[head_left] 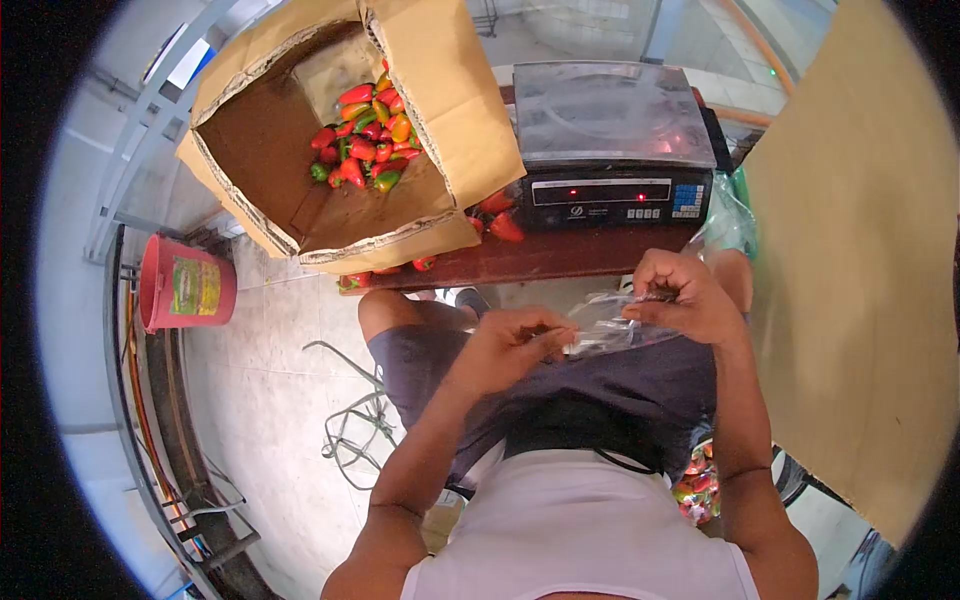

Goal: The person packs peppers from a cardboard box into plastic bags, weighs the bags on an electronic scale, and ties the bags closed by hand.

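Between my hands, just above my lap, stretches a clear plastic bag (pixel 605 325). My left hand (pixel 520 345) pinches its left side between thumb and fingers. The other side is gripped by my right hand (pixel 680 295), its fingers curled in at the bag's edge. Beyond them a black digital scale (pixel 615 195) with a metal pan (pixel 610 110) sits on a dark red bench (pixel 570 258). Red, orange and green peppers (pixel 370 135) lie inside an open cardboard box (pixel 470 120) at the upper left.
A few loose red peppers (pixel 506 226) lie on the bench beside the box. A pink bucket (pixel 205 285) stands at the left. Tangled green strapping (pixel 360 430) lies on the tiled floor. A large cardboard sheet (pixel 860 280) rises at my right, and bagged peppers (pixel 697 488) sit beside my right hip.
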### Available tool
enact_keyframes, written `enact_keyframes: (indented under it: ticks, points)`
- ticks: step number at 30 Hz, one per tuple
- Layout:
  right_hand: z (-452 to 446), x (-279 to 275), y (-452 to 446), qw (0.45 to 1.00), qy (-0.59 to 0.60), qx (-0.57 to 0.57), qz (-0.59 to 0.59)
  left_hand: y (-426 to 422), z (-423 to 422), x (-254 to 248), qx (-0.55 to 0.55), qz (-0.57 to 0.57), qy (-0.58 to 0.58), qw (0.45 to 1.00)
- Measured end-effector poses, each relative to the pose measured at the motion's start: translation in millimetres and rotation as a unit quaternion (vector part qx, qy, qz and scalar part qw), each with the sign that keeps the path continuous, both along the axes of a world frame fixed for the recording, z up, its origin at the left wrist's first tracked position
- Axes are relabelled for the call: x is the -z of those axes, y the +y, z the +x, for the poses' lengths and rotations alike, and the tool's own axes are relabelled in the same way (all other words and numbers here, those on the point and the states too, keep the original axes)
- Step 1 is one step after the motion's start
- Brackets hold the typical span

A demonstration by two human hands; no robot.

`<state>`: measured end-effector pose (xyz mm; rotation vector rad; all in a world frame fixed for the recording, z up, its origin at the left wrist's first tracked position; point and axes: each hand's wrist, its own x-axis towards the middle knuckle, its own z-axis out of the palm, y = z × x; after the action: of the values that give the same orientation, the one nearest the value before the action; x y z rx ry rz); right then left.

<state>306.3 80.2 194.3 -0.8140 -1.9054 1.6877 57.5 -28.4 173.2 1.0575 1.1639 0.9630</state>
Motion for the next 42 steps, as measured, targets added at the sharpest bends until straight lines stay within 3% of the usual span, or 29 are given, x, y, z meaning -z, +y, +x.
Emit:
enact_keyframes:
  ticks: [3, 6, 9, 12, 14, 16, 18, 19, 21, 24, 27, 31, 34, 37, 40, 42]
  points:
    - [0, 2, 0, 1.000, -0.007, -0.011, 0.000, -4, -20, 10, 0.017, -0.015, 0.112, 0.993]
    - [-4, 3, -1, 0.999, -0.023, -0.021, 0.014, -2, -10, 6, 0.007, -0.018, -0.026, 0.999]
    - [0, 5, 1, 1.000, -0.021, -0.001, 0.010, -4, -16, 3, 0.017, -0.013, 0.031, 0.999]
    - [-4, 10, 1, 0.995, -0.047, 0.013, 0.082, -6, -8, 13, 0.030, 0.031, -0.041, 0.998]
    - [-20, 8, -3, 0.937, -0.102, 0.151, 0.298, -9, -5, 14, 0.010, -0.001, 0.021, 1.000]
    - [-27, 5, -12, 0.909, -0.125, 0.228, 0.327, -11, 0, 17, -0.019, -0.011, 0.023, 0.999]
    - [-23, 7, -34, 0.945, -0.123, 0.246, 0.176, -10, 9, 24, -0.059, 0.002, -0.037, 0.998]
    - [-25, 14, -41, 0.976, -0.091, 0.179, 0.080, -12, 12, 27, -0.054, 0.020, 0.015, 0.998]
    - [-38, 20, -55, 0.989, -0.088, 0.099, 0.062, -11, 18, 32, -0.039, 0.061, 0.116, 0.991]
    - [-40, 27, -61, 0.993, -0.085, 0.073, 0.035, -13, 21, 46, 0.006, 0.030, 0.048, 0.998]
    - [-34, 33, -62, 0.992, -0.096, 0.079, 0.024, -19, 13, 58, 0.012, -0.044, -0.172, 0.984]
    - [-27, 48, -66, 0.993, -0.056, 0.099, 0.020, -19, 15, 63, -0.095, -0.083, -0.193, 0.973]
    - [-27, 53, -72, 0.992, -0.017, 0.101, -0.071, -20, 15, 81, -0.171, -0.124, -0.280, 0.937]
    - [-41, 60, -75, 0.951, 0.151, 0.104, -0.251, -21, 21, 93, -0.203, -0.114, -0.376, 0.897]
    - [-43, 53, -76, 0.989, -0.053, 0.127, -0.060, -17, 27, 82, -0.228, -0.131, -0.414, 0.871]
    - [-39, 58, -73, 0.981, -0.109, 0.157, 0.022, -14, 33, 70, -0.234, -0.143, -0.438, 0.856]
